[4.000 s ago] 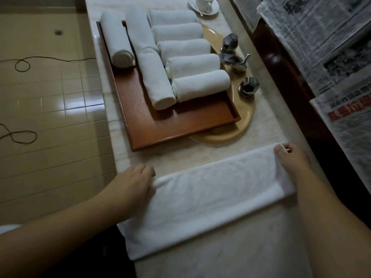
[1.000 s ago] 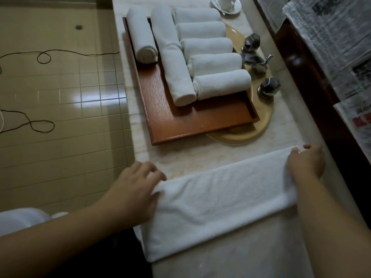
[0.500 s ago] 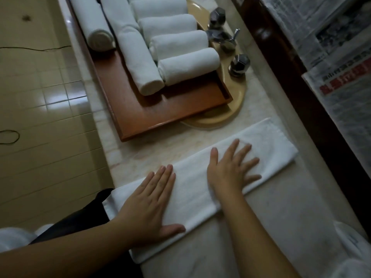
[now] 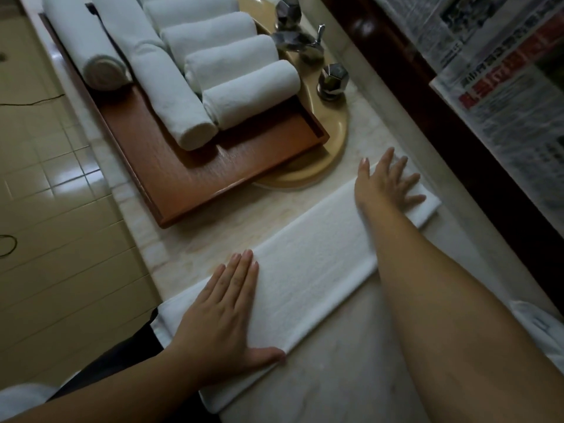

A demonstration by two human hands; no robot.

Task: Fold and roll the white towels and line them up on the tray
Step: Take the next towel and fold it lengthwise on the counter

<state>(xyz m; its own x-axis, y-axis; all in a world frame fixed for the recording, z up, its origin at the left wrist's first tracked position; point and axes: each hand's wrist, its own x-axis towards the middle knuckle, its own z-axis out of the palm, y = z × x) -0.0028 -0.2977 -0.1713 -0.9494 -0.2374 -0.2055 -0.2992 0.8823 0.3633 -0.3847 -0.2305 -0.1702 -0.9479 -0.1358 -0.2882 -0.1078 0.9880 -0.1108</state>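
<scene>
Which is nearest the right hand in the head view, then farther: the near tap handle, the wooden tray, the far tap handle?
1. Wooden tray, its corner left of the right hand.
2. Near tap handle, beyond it.
3. Far tap handle, at the top edge.

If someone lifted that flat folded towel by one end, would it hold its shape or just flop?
Probably flop: the folded towel is soft cloth lying flat under the left hand and right hand, and its near end already droops over the counter edge. It likely slides easily on that smooth stone, and looks light.
</scene>
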